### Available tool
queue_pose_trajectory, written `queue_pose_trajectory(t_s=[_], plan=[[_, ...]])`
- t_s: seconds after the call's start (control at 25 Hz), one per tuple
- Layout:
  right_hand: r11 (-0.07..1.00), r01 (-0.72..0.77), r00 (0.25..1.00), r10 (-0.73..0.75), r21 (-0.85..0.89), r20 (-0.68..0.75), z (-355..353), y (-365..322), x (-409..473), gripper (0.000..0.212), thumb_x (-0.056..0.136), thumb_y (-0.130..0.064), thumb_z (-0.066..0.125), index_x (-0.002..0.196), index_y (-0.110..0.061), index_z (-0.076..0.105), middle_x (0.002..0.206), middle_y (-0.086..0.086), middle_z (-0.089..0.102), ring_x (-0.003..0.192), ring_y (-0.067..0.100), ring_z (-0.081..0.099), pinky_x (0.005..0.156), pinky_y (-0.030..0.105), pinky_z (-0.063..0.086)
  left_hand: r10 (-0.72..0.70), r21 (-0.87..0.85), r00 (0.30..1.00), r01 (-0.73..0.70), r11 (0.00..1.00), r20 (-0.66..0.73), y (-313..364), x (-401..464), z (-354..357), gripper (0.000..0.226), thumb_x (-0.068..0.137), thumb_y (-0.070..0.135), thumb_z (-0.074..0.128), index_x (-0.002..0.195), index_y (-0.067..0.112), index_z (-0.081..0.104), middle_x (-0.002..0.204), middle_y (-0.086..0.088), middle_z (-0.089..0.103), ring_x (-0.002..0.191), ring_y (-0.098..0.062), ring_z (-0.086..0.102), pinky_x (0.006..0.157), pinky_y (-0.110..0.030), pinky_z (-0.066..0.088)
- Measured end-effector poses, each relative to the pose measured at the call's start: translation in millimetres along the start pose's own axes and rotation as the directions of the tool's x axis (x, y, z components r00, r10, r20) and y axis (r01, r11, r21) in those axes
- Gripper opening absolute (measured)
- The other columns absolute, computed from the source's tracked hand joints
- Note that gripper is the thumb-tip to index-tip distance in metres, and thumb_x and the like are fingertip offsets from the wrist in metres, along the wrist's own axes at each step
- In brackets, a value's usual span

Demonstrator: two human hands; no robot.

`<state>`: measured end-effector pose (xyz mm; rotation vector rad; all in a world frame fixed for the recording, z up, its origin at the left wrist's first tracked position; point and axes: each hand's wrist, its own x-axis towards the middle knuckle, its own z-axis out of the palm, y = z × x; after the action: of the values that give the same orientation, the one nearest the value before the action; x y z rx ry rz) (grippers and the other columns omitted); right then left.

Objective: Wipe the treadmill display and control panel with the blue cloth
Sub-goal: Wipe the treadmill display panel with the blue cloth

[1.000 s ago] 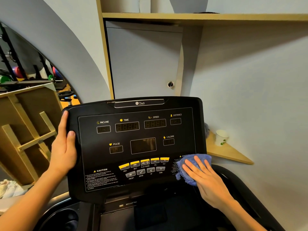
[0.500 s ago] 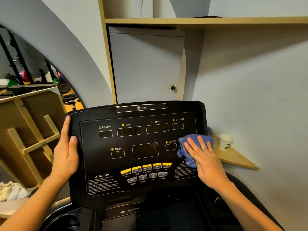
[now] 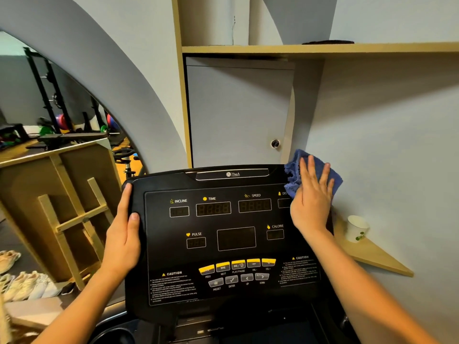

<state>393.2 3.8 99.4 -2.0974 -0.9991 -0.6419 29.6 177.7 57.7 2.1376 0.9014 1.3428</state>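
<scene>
**Wiping reaches the console's top right corner**

Pressing flat with fingers spread, the right hand (image 3: 311,197) pins the blue cloth (image 3: 296,170) against the upper right corner of the treadmill console (image 3: 236,244), over the DISTANCE readout. Part of the cloth bunches past the console's edge, so I cannot quite tell how much of it sits on the panel rather than hanging off. From that corner the unwiped face lies to the left and below: the row of readouts runs leftward along the console's long axis, with the yellow buttons (image 3: 237,265) near the bottom edge. The right hand is the one placed for that sweep. The left hand (image 3: 125,234) wraps the console's left edge, thumb on the face, bracing it and holding nothing else.

Against a second ago, the cloth has climbed the console's right side, from the caution text at the bottom right, past the CALORIE window, to the top corner. The left hand's grip looks unchanged. A paper cup (image 3: 356,228) stands on a small shelf right of the console.
</scene>
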Motion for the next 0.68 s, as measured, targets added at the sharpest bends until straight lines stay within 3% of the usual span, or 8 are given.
queue_pose_trajectory(t_s=[0.12, 0.24, 0.32, 0.44, 0.56, 0.68], plan=[[0.99, -0.139, 0.988, 0.141, 0.037, -0.064, 9.2, -23.3, -0.6, 0.07, 0.098, -0.004, 0.049, 0.159, -0.022, 0.02, 0.168, 0.001, 0.01, 0.153, 0.036, 0.0, 0.122, 0.059, 0.005, 0.018, -0.041, 1.0, -0.018, 0.999, 0.014, -2.2, 0.7, 1.5, 0.059, 0.099, 0.053, 0.025, 0.155, 0.048, 0.009, 0.141, -0.005, 0.056, 0.115, -0.025, 0.061, 0.098, -0.043, 0.046], [0.981, -0.179, 0.979, 0.186, 0.079, -0.087, 17.9, -49.5, -2.8, 0.069, 0.099, -0.005, 0.049, 0.159, -0.024, 0.021, 0.168, 0.0, 0.007, 0.154, 0.034, -0.002, 0.122, 0.059, 0.003, 0.016, -0.063, 1.0, -0.014, 0.998, 0.024, -3.4, 1.4, 1.2, 0.058, 0.1, 0.051, 0.026, 0.156, 0.047, 0.01, 0.143, 0.002, 0.054, 0.117, -0.003, 0.057, 0.097, -0.016, 0.042], [0.982, -0.161, 0.982, 0.169, 0.097, -0.08, 24.9, -74.7, -8.7, 0.07, 0.098, -0.006, 0.05, 0.159, -0.024, 0.021, 0.168, -0.001, 0.006, 0.154, 0.034, -0.004, 0.122, 0.058, 0.002, 0.008, -0.084, 0.999, -0.005, 0.996, 0.037, -2.8, 2.1, -0.1, 0.058, 0.1, 0.049, 0.026, 0.156, 0.047, 0.01, 0.144, 0.004, 0.053, 0.119, 0.002, 0.055, 0.096, -0.007, 0.038], [0.994, -0.089, 0.994, 0.092, 0.06, -0.062, 36.6, -116.1, -23.5, 0.075, 0.095, -0.007, 0.053, 0.16, -0.023, 0.019, 0.168, 0.0, 0.005, 0.153, 0.037, -0.003, 0.122, 0.059, 0.003, -0.008, -0.143, 0.998, 0.017, 0.99, 0.069, -0.7, 2.2, -2.1, 0.057, 0.1, 0.048, 0.026, 0.155, 0.049, 0.009, 0.147, 0.004, 0.052, 0.126, -0.005, 0.054, 0.102, -0.013, 0.039], [0.998, -0.038, 0.999, 0.039, 0.053, -0.023, 45.6, -152.6, -36.4, 0.082, 0.092, -0.011, 0.057, 0.16, -0.021, 0.014, 0.168, 0.002, 0.003, 0.153, 0.039, -0.004, 0.121, 0.06, 0.002, -0.032, -0.203, 0.995, 0.052, 0.978, 0.099, 3.2, 2.2, -4.5, 0.059, 0.098, 0.055, 0.027, 0.154, 0.052, 0.009, 0.148, 0.009, 0.049, 0.128, -0.006, 0.053, 0.108, -0.028, 0.041], [0.995, 0.09, 0.996, -0.091, 0.047, 0.023, 49.9, -185.1, -51.0, 0.088, 0.089, -0.019, 0.061, 0.16, -0.02, 0.008, 0.168, 0.004, 0.003, 0.153, 0.039, -0.005, 0.121, 0.06, 0.002, -0.037, -0.262, 0.99, 0.073, 0.962, 0.139, 8.8, 2.5, -11.4, 0.068, 0.091, 0.073, 0.033, 0.152, 0.055, 0.009, 0.145, 0.03, 0.046, 0.128, -0.001, 0.052, 0.104, -0.022, 0.044]])
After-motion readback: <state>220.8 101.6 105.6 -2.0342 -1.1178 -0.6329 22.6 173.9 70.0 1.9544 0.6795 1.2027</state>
